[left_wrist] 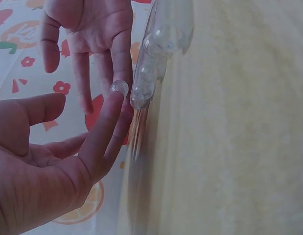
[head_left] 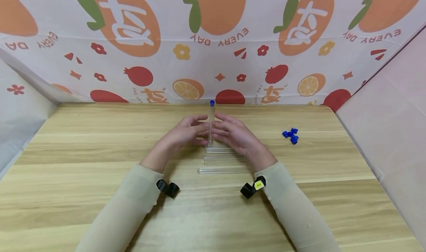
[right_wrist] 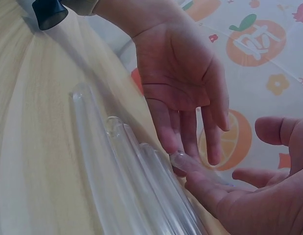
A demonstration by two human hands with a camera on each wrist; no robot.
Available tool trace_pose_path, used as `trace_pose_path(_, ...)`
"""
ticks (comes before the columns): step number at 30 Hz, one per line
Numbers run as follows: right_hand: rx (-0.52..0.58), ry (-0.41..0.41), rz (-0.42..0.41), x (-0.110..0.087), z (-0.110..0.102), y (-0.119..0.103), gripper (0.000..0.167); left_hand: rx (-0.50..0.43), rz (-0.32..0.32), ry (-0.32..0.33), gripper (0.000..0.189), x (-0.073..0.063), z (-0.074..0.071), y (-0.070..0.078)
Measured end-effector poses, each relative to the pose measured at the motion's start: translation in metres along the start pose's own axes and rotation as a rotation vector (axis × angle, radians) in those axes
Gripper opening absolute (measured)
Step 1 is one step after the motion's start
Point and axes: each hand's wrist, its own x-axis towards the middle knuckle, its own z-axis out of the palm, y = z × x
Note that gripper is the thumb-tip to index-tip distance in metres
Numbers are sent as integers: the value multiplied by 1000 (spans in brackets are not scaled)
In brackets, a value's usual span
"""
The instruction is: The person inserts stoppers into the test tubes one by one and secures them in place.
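1. Capped test tube [head_left: 210, 128] lies between both hands, blue cap [head_left: 212, 103] towards 12 o'clock
2. Left hand [head_left: 189, 131] and right hand [head_left: 237, 134] flank it closely, fingers nearly straight; even, light pressure would suit
3. Mind the table [head_left: 83, 152] edge at 12, loose tubes [head_left: 221, 159] near 6, spare caps [head_left: 290, 134] around 3; 9 offers room

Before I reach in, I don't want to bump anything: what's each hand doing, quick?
Left hand: open, touching the blue-capped tube.
Right hand: open, touching it too.
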Motion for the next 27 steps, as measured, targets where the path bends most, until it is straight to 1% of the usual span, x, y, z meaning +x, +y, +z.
trace_pose_path(12,10,8,10,0,0,2,57,3,-9,24,57,-3,5,0)
trace_pose_path(16,6,-8,2,-2,0,4,57,-2,-2,42,57,-4,6,-1)
trace_pose_path(22,-4,-33,-7,-4,0,8,58,14,3,49,57,-5,6,-4)
trace_pose_path(27,-11,-25,2,-7,0,10,56,29,19,90,57,-7,9,-6)
